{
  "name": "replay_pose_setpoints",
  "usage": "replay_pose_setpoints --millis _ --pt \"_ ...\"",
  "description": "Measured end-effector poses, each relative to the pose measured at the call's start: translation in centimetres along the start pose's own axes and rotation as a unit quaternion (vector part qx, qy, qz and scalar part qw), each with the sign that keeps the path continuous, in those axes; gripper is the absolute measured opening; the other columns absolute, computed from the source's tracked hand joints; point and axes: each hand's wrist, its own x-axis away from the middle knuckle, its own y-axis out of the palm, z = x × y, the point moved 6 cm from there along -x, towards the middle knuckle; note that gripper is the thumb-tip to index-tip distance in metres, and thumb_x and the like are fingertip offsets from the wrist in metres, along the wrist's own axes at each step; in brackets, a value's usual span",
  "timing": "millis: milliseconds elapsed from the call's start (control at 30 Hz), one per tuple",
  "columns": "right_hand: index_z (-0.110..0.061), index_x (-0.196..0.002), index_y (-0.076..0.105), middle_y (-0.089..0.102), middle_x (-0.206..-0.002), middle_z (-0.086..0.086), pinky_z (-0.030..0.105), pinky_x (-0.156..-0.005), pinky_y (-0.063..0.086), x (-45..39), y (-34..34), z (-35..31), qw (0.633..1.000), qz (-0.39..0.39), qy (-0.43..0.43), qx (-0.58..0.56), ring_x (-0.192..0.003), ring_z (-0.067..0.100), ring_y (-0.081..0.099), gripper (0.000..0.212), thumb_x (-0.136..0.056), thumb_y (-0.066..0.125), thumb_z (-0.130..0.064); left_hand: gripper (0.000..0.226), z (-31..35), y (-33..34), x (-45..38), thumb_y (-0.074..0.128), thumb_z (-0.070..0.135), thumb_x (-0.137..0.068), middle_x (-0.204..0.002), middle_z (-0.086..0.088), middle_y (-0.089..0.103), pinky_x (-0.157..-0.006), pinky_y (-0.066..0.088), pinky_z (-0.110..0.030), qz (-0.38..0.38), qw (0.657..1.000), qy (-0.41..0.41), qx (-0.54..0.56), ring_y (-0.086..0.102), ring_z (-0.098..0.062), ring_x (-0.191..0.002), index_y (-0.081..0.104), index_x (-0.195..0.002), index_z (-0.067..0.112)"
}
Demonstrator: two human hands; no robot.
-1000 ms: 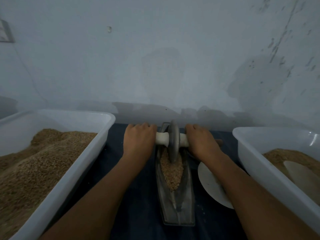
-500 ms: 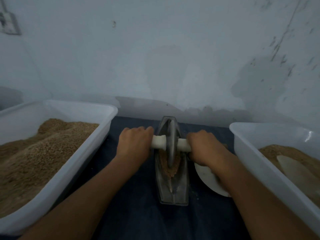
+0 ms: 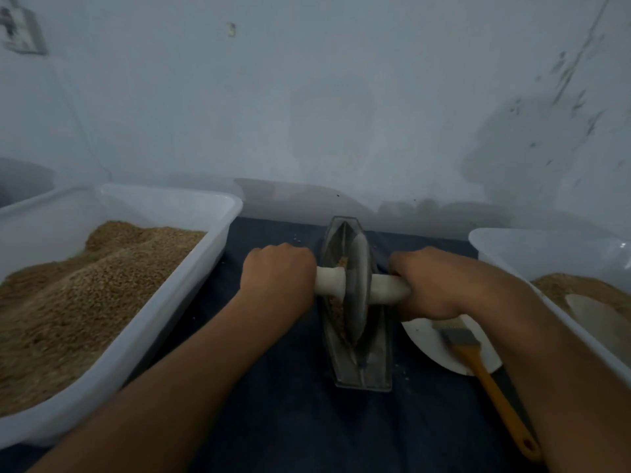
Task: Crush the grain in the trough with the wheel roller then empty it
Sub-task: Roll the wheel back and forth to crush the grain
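While both hands clamp the pale handle, the left hand (image 3: 278,279) on one end and the right hand (image 3: 428,285) on the other, the wheel roller (image 3: 355,291) stands upright between them in the trough (image 3: 356,336) on the dark desk (image 3: 273,421). Grain (image 3: 336,308) lies in the trough beside the wheel. A white tub (image 3: 191,288) on the left holds heaped grain; another tub (image 3: 505,244) on the right holds some too. A brush (image 3: 478,363) rests on a white plate (image 3: 430,339).
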Motion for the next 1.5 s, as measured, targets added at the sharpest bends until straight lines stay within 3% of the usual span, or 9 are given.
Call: replay_pose_setpoints --millis 167,300,467,600,833,1000,1200,1333,1500 --pt "-0.017 -0.099 0.037 0.060 -0.105 0.009 0.032 -0.063 0.034 -2.8 0.6 0.0 0.989 0.138 0.023 0.040 -0.084 0.023 0.054 0.037 -0.085 0.070 -0.023 0.025 -0.3 0.8 -1.1 0.064 0.023 -0.090 -0.106 -0.002 0.063 -0.070 0.036 -0.031 0.028 0.999 0.001 0.031 0.062 -0.021 -0.095 0.056 -0.113 0.019" --pt "-0.011 -0.113 0.048 0.061 -0.113 0.011 0.030 -0.069 0.033 -5.5 0.8 0.6 0.974 0.216 0.026 0.065 -0.100 0.029 0.061 0.038 -0.083 0.070 -0.021 0.024 -0.5 1.3 -3.1 0.064 0.022 -0.090 -0.105 -0.003 0.062 -0.069 0.035 -0.032 0.053 0.998 0.012 0.030 0.062 -0.022 -0.093 0.052 -0.110 0.017" --pt "-0.010 -0.115 0.048 0.059 -0.116 0.014 0.035 -0.073 0.040 -8.6 0.9 2.2 0.981 0.190 0.038 0.018 -0.103 0.032 0.059 0.038 -0.085 0.069 -0.021 0.018 0.0 1.1 -5.7 0.060 0.020 -0.093 -0.102 -0.003 0.065 -0.071 0.034 -0.032 0.091 0.996 0.023 0.003 0.063 -0.023 -0.091 0.056 -0.110 0.016" --pt "-0.013 -0.115 0.049 0.060 -0.117 0.012 0.031 -0.068 0.035 -10.3 0.9 3.4 0.986 0.163 0.042 -0.002 -0.103 0.029 0.059 0.038 -0.085 0.071 -0.024 0.012 0.5 0.4 -7.2 0.059 0.018 -0.093 -0.097 -0.001 0.066 -0.068 0.033 -0.032 0.126 0.991 0.025 -0.022 0.064 -0.022 -0.086 0.059 -0.105 0.018" --pt "-0.014 -0.108 0.052 0.064 -0.106 0.012 0.032 -0.064 0.035 -10.5 0.3 3.6 0.968 0.245 0.049 -0.006 -0.094 0.032 0.061 0.032 -0.083 0.071 -0.021 0.009 0.7 0.5 -8.3 0.058 0.017 -0.091 -0.092 0.000 0.062 -0.070 0.030 -0.031 0.152 0.988 0.014 -0.013 0.062 -0.021 -0.080 0.055 -0.099 0.019" --pt "-0.014 -0.108 0.057 0.067 -0.104 0.010 0.032 -0.067 0.039 -8.9 0.5 2.4 0.963 0.264 0.051 0.033 -0.094 0.029 0.064 0.027 -0.084 0.068 -0.020 0.012 0.0 1.5 -7.2 0.061 0.020 -0.090 -0.093 0.000 0.064 -0.069 0.033 -0.030 0.144 0.989 0.015 -0.003 0.062 -0.019 -0.079 0.055 -0.101 0.020" --pt "-0.014 -0.108 0.058 0.067 -0.105 0.009 0.033 -0.070 0.040 -6.3 0.8 0.7 0.959 0.257 0.063 0.101 -0.095 0.028 0.065 0.022 -0.087 0.065 -0.017 0.026 -0.7 2.7 -4.7 0.067 0.029 -0.085 -0.094 0.001 0.061 -0.066 0.034 -0.031 0.070 0.997 0.012 0.022 0.051 -0.017 -0.073 0.051 -0.103 0.020" --pt "-0.013 -0.110 0.052 0.064 -0.105 0.010 0.034 -0.069 0.036 -4.6 1.3 0.3 0.972 0.211 0.068 0.077 -0.096 0.030 0.062 0.033 -0.083 0.070 -0.019 0.024 -0.4 1.6 -2.8 0.064 0.030 -0.087 -0.098 0.000 0.063 -0.067 0.032 -0.032 0.067 0.997 0.022 0.025 0.062 -0.021 -0.087 0.053 -0.106 0.021" --pt "-0.014 -0.113 0.046 0.063 -0.103 0.009 0.033 -0.067 0.035 -2.3 2.4 0.3 0.977 0.194 0.057 0.060 -0.092 0.029 0.061 0.035 -0.086 0.067 -0.022 0.022 0.3 0.4 -1.5 0.064 0.030 -0.088 -0.101 0.002 0.064 -0.072 0.031 -0.032 0.064 0.998 0.031 0.002 0.062 -0.020 -0.092 0.056 -0.108 0.023"
